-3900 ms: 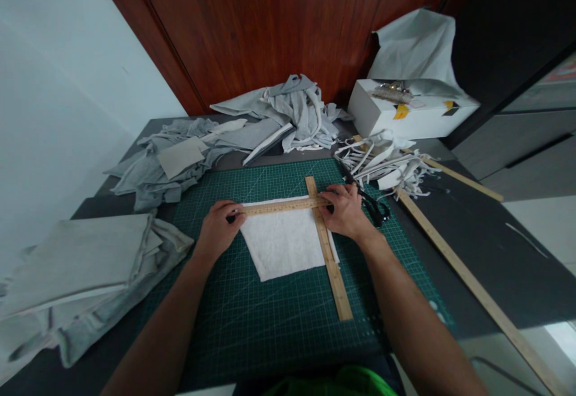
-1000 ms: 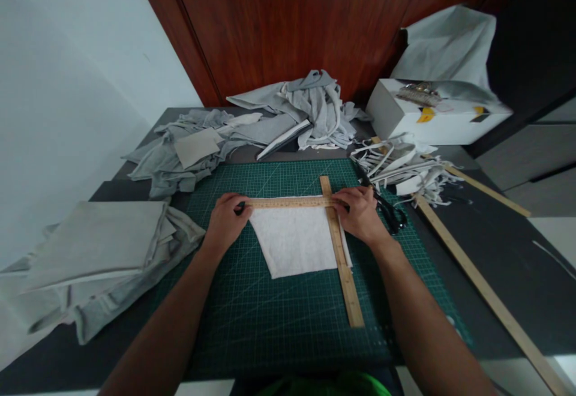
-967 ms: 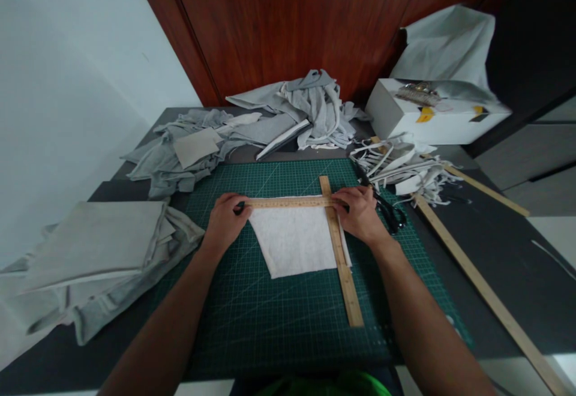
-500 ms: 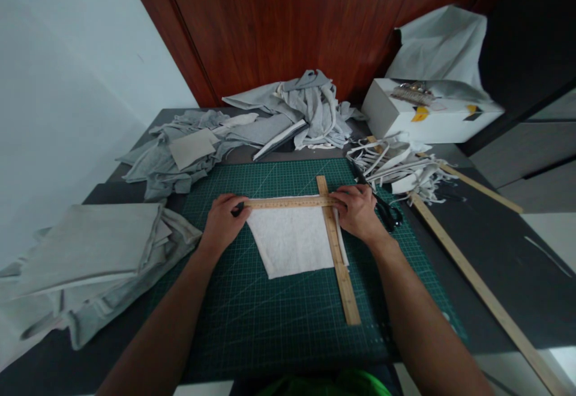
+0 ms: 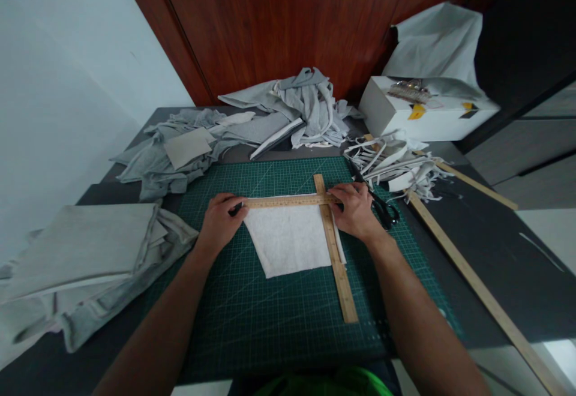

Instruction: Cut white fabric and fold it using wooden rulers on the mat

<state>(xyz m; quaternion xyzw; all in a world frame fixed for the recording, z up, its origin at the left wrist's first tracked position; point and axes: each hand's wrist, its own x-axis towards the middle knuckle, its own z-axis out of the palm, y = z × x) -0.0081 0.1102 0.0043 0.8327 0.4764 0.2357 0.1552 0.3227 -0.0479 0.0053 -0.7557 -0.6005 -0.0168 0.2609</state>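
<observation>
A piece of white cloth (image 5: 288, 237) lies flat on the green cutting mat (image 5: 261, 324). Along its far edge runs a wooden ruler (image 5: 283, 202), gripped at its left end by the closed fingers of my left hand (image 5: 219, 222). Something small and black shows at those fingers; its kind is unclear. My right hand (image 5: 353, 210) has its fingers closed on the ruler's right end, which they partly hide. A second wooden ruler (image 5: 338, 264) lies lengthwise over the cloth's right side, crossing under or against the first. Black scissors (image 5: 387, 213) lie just beyond my right hand.
Folded grey cloth (image 5: 85, 243) is stacked at the left. Grey fabric scraps (image 5: 310, 105) are heaped at the back. To the right are cut fabric strips (image 5: 398, 162), a long wooden stick (image 5: 477, 282) and a white box (image 5: 405, 114) with cloth on it.
The whole view has shifted slightly, so everything appears a little further left. Both hands stay on the ruler, and the cloth and rulers keep their places.
</observation>
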